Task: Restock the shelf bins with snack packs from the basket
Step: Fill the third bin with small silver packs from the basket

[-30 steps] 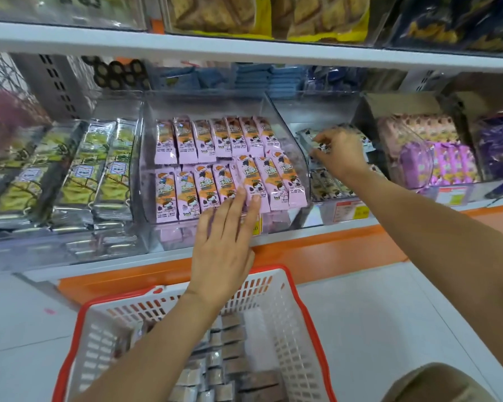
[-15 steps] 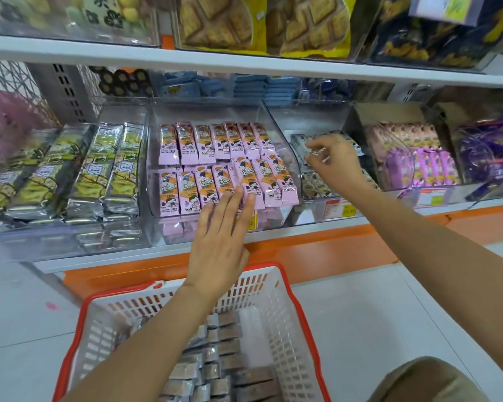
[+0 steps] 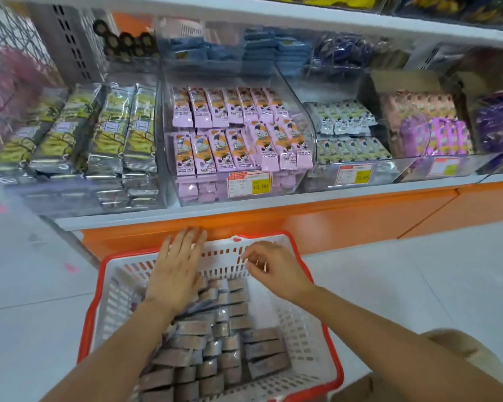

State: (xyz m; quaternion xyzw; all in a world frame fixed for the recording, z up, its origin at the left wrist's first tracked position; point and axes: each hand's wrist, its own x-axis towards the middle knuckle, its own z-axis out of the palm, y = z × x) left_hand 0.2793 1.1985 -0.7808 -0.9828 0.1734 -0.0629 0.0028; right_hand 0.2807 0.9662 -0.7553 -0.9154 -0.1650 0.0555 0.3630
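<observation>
A white basket with a red rim point(image 3: 334, 369) sits on the floor below the shelf, holding several grey-brown snack packs point(image 3: 204, 346). My left hand point(image 3: 176, 271) hovers flat over the basket's far end, fingers spread, holding nothing. My right hand point(image 3: 273, 265) is beside it over the far wall, fingers loosely curled and empty. On the shelf above, a clear bin point(image 3: 302, 111) holds rows of pink snack packs point(image 3: 233, 143). To its right a lower clear bin point(image 3: 325, 178) holds small grey-white packs point(image 3: 346, 120).
Silver and yellow packs point(image 3: 99, 132) fill the bin at the left. Pink and purple goods point(image 3: 436, 126) sit at the right. An orange kickboard point(image 3: 346, 221) runs under the shelf. A white upper shelf edge point(image 3: 273, 15) overhangs. Pale floor tiles point(image 3: 418, 280) surround the basket.
Both hands have dropped from the shelf bins to the basket. The left hand left the pink packs, the right hand left the grey-white packs. The view has tilted down.
</observation>
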